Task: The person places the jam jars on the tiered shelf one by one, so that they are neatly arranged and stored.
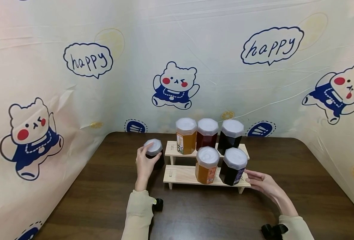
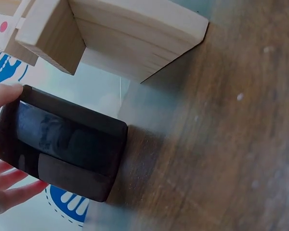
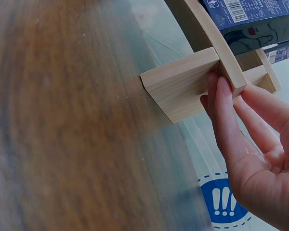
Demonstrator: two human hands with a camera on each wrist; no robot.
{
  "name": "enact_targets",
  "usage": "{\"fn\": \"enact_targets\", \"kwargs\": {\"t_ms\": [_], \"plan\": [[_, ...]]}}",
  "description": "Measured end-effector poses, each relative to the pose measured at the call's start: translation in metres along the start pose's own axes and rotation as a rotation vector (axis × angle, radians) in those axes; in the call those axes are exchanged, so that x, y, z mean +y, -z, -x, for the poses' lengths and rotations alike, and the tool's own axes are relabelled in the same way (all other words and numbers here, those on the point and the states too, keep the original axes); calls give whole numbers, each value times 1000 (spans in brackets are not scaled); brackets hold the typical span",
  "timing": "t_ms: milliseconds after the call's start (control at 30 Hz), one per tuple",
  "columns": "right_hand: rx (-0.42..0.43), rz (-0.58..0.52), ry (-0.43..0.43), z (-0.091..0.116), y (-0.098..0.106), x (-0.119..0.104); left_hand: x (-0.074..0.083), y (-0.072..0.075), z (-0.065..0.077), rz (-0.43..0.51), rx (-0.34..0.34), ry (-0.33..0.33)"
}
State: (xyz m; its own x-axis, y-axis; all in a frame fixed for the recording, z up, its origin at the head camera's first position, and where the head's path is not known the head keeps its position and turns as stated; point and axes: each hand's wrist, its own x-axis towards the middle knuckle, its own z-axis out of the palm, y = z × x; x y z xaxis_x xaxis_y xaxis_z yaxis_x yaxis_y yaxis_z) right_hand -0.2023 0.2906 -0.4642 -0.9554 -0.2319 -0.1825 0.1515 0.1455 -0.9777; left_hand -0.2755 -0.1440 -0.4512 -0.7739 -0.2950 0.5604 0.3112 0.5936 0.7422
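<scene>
My left hand (image 1: 145, 163) holds a dark jar (image 1: 156, 159) with a whitish lid, thumb and fingers around its upper part, just left of a two-tier wooden rack (image 1: 183, 175). In the left wrist view the dark jar (image 2: 67, 139) looks upright; whether its base touches the table is unclear. At the rack's right end, my right hand (image 1: 265, 183) grips the lower board, with fingers (image 3: 224, 106) on both sides of its edge in the right wrist view. On that board stand an amber jar (image 1: 206, 171) and a dark jar with a purple label (image 1: 232, 171).
The upper tier bears an amber jar (image 1: 186, 141), a dark red jar (image 1: 206, 138) and a blackish jar (image 1: 229, 140). Everything stands on a brown wooden table (image 1: 195, 213). A printed cloth (image 1: 219, 93) hangs behind and along both sides.
</scene>
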Motion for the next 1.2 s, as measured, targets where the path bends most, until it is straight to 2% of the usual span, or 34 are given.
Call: {"fn": "enact_targets", "kwargs": {"t_ms": [267,433,567,767,1200], "plan": [[9,-4,-2,0,0,1,3,5,2,-59,40,-22],[8,-5,-4,0,0,0,9,12,-1,-103,47,-68],[0,-9,1,1,0,-1,17,21,-4,-102,41,-97],[-1,-18,8,1,0,-1,33,36,-7,-61,33,-97],[-2,-31,3,2,-1,-2,67,61,-9,-26,-83,-101]]}}
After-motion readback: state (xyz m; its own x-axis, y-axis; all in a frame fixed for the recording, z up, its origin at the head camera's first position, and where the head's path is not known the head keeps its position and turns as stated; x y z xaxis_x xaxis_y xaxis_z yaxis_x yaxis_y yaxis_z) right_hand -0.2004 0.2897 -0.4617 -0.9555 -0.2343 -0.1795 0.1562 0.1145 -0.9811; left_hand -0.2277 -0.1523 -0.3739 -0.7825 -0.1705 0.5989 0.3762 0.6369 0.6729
